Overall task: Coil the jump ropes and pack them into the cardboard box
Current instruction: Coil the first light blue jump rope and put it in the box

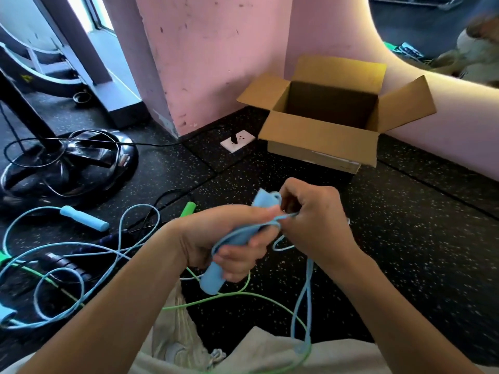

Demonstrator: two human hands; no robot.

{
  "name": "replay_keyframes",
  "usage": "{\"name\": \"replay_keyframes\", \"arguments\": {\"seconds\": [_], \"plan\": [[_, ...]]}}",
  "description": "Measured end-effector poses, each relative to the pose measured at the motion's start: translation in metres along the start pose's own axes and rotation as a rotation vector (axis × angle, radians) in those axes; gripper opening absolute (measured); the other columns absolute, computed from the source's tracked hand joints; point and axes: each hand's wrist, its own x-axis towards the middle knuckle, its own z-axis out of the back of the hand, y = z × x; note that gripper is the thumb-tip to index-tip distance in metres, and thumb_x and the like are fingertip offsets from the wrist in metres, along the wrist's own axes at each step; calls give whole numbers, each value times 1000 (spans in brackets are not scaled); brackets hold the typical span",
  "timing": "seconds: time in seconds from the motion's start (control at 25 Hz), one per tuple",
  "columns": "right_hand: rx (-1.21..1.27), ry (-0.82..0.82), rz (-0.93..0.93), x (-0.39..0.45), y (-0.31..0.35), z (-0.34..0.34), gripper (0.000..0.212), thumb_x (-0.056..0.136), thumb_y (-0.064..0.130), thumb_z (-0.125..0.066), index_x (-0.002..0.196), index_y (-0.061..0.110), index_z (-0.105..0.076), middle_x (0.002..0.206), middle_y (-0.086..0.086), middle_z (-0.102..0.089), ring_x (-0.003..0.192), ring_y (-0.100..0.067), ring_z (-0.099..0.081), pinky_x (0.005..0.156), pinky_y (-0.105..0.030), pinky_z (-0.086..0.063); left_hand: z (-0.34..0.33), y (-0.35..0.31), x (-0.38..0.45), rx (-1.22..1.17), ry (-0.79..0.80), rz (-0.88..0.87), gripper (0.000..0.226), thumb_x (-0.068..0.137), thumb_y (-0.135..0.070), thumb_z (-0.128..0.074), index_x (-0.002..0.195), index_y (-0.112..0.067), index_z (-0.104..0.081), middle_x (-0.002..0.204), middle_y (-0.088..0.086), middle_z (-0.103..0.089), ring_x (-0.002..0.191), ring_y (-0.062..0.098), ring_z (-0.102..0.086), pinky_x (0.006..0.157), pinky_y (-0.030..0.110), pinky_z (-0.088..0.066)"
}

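Centre of frame: left hand (229, 238) wrapped around a smooth, matte light-blue handle (213, 279), a rounded cylinder angled from lower left to upper right; grip pressed together on it. Right hand (316, 220) just beside, fingertips pinching the thin blue cord (305, 290) near the handle's top end. The cord hung down in a long narrow loop toward the lower centre, over pale fabric on the lap.

Left of frame: more of the blue cord lay in loose, overlapping loops on the floor (405, 225), which was black rubber flecked with pale specks. A second light-blue handle (83, 218) rested there, apart from the hands. A thin green cord (237, 294) crossed under the blue one; a glossy green handle (188, 209) showed just above the left wrist.

Upper right: cardboard box (324, 136), plain brown, all four flaps spread, interior dark, standing on the floor against a scuffed pink wall (216, 49). A white floor socket (237, 143) sat just left of the box. Far left, a shiny black round base (81, 163) with thin black cable looped over it.
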Motion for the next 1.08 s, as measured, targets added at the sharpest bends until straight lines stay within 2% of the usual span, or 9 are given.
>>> {"name": "replay_keyframes", "arguments": {"seconds": [0.08,0.16,0.36,0.52,0.64,0.72,0.88,0.96,1.08], "plan": [[38,61,-6,-4,0,-14,24,80,24,-76,68,13,-58,53,3,-55,45,-16,-47,44,-40,-43,0,-4,2,-325,250,-246,44,99,-48,-51,96,-6,-66,43,-6,-39,34,9,-37,46,24,-39],[95,144,-55,-9,0,-28,22,83,29,-71,75,12,-61,56,-1,-58,45,-16,-46,46,-39,-42,1,-9,3,-490,213,-496,52,102,-48,-43,125,-5,-60,49,-6,-41,41,7,-41,55,24,-44],[124,289,-192,-14,6,-38,18,99,33,-58,100,16,-63,61,0,-57,46,-13,-44,48,-33,-39,9,-12,10,-553,-466,-883,47,98,-49,-45,137,-25,-56,73,-10,-64,51,4,-53,69,24,-53],[171,343,-252,-8,12,-28,8,91,25,-61,90,25,-69,68,1,-65,54,-16,-56,51,-34,-48,16,-18,13,-418,-802,-1023,40,102,-39,-48,141,-30,-52,94,-7,-70,55,5,-52,72,28,-55],[171,430,-277,-8,15,-23,15,84,23,-65,96,29,-71,73,4,-68,56,-10,-57,57,-31,-52,24,-14,13,7,-1032,-1031,39,103,-30,-48,142,-32,-48,96,-5,-73,64,8,-58,85,36,-55],[239,450,-266,-5,13,-17,16,90,27,-67,104,30,-73,75,4,-71,56,-2,-54,56,-24,-47,27,-11,9,367,-1161,-993,39,103,-25,-51,142,-25,-49,97,-2,-72,72,11,-62,83,33,-55],[367,185,-257,-1,7,-11,6,89,28,-73,85,24,-76,70,8,-72,58,-2,-60,56,-19,-47,22,-3,7,1116,-1135,-770,40,100,-14,-57,139,-23,-52,88,-4,-72,75,5,-66,76,19,-52],[358,68,-256,-4,6,-15,25,88,23,-75,67,15,-64,57,6,-62,50,-5,-51,49,-24,-42,21,-4,11,1258,-1063,-609,28,98,-19,-59,125,-20,-66,90,-10,-71,78,0,-65,74,19,-52],[389,24,-253,-7,9,-19,44,102,28,-54,65,8,-64,52,-2,-58,43,-18,-46,41,-35,-36,21,-11,6,1172,-955,-337,23,100,-29,-57,96,-13,-73,75,1,-71,63,9,-63,63,31,-52]]}}
